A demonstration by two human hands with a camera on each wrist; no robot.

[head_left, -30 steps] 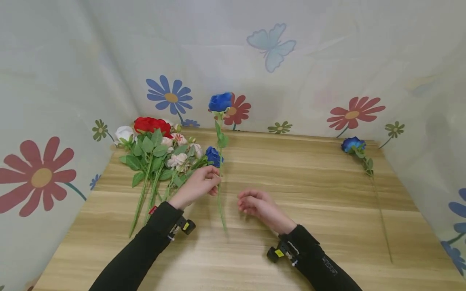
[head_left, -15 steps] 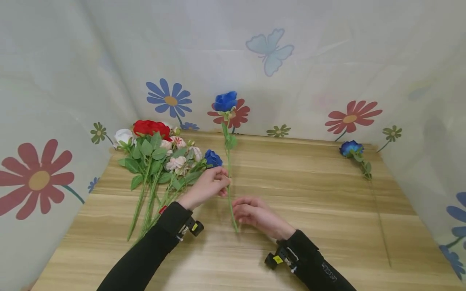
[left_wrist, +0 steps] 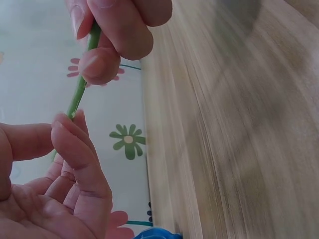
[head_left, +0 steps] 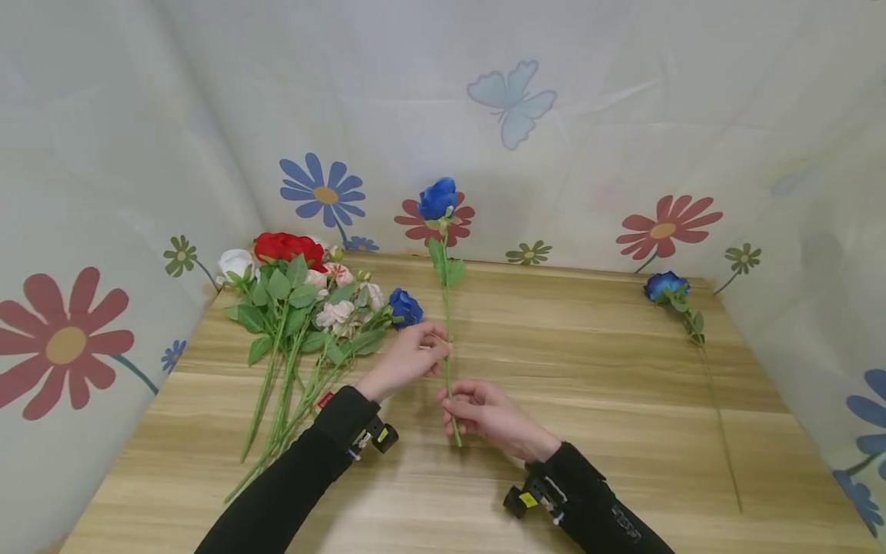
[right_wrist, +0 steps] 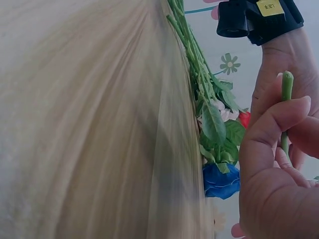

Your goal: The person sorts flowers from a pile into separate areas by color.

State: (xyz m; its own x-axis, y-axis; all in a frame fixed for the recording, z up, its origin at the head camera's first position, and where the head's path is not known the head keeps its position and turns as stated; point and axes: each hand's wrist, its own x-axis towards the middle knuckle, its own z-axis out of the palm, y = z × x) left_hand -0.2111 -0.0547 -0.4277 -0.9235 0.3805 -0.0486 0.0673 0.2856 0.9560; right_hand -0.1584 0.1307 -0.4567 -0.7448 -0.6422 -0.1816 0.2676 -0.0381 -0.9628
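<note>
A long-stemmed artificial blue rose (head_left: 438, 198) stands nearly upright above the table, its bloom in front of the patterned backdrop. My left hand (head_left: 408, 355) pinches its green stem around the middle, below the leaves. Lower down, my right hand (head_left: 490, 417) pinches the same stem between thumb and fingers, close to the cut end. That stem end (right_wrist: 287, 82) pokes out past the right thumb in the right wrist view. Both hands show on the stem (left_wrist: 79, 92) in the left wrist view.
Left on the wooden table (head_left: 567, 362) lies a pile of flowers: a white rose (head_left: 237, 263), a red bloom (head_left: 289, 246), pale pink blooms (head_left: 335, 313) and another blue rose (head_left: 405, 307). A single blue flower (head_left: 666, 286) lies at the right, its thin stem pointing toward me.
My left hand has carried the blue rose to the right. My right hand, apart from it a second ago, has come to the lower stem and now pinches it.
</note>
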